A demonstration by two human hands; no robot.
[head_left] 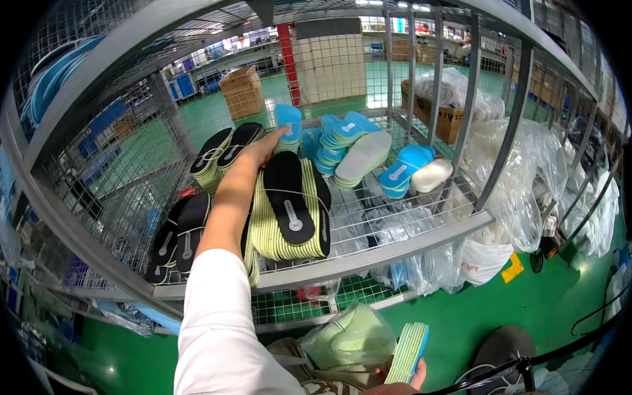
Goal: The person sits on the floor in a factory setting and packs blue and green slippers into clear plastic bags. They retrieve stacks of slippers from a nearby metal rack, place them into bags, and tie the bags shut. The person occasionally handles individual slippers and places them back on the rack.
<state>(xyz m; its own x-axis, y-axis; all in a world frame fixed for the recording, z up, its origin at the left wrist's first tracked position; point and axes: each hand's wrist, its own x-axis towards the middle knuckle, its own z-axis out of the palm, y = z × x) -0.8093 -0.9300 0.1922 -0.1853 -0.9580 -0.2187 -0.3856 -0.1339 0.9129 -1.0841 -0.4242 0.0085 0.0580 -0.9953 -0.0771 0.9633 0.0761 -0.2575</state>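
My left arm reaches over the wire shelf, and my left hand grips the edge of a stack of blue insoles at the back. Low in front of me, my right hand holds a bundle of insoles with yellow-green striped edges and a blue face. Beneath my left forearm lies a big tied bundle of black insoles. More black insoles lie left of the arm, others behind it. Right of my left hand are further blue insoles and a grey-topped stack.
A metal rack frame surrounds the shelf. At its right end sit blue insoles beside a white rounded object. Clear plastic bags hang at the right. A bag of striped insoles rests near my lap. Cartons stand behind.
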